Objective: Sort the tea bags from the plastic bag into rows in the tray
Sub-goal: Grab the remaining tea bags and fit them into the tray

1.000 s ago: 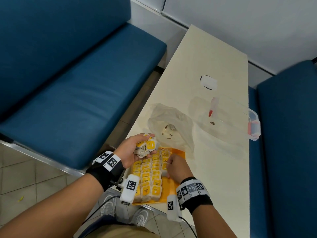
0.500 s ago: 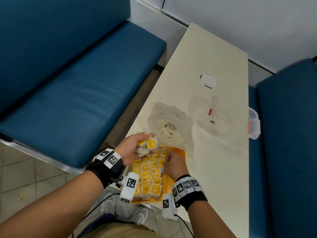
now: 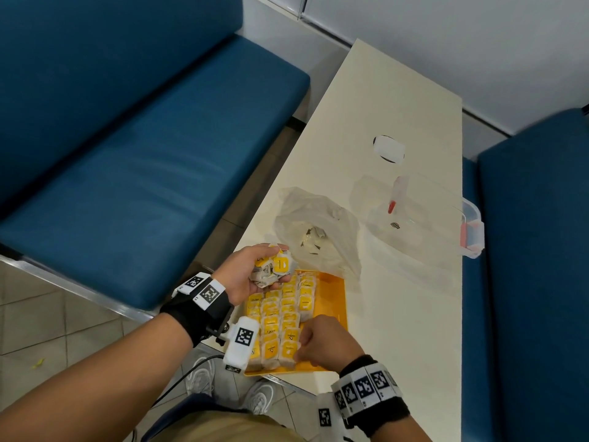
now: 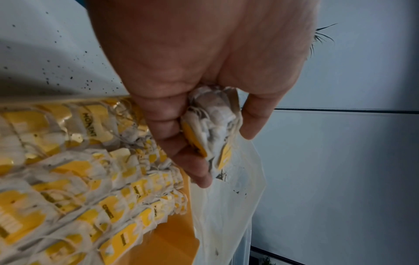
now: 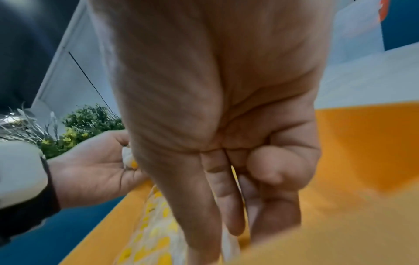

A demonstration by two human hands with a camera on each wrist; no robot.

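An orange tray (image 3: 334,291) lies at the table's near left corner, holding rows of yellow-tagged tea bags (image 3: 277,317). My left hand (image 3: 251,272) hovers over the tray's far left corner and grips a bunch of loose tea bags (image 3: 274,266), seen crumpled in the left wrist view (image 4: 213,125). My right hand (image 3: 325,339) is at the near end of the rightmost row; in the right wrist view its fingers (image 5: 217,197) pinch a white tea bag (image 5: 229,247) just above the tray (image 5: 362,143). The crumpled clear plastic bag (image 3: 318,224) lies just beyond the tray, with a few bits inside.
A clear lidded container (image 3: 424,215) with pink latches stands at the table's right edge. A white roll (image 3: 389,148) lies farther back. Blue benches (image 3: 127,154) flank the narrow cream table (image 3: 398,314), and tiled floor lies below on the left.
My right hand has drawn back from the far part of the rightmost row to its near end. The left hand still holds the bunch in about the same place.
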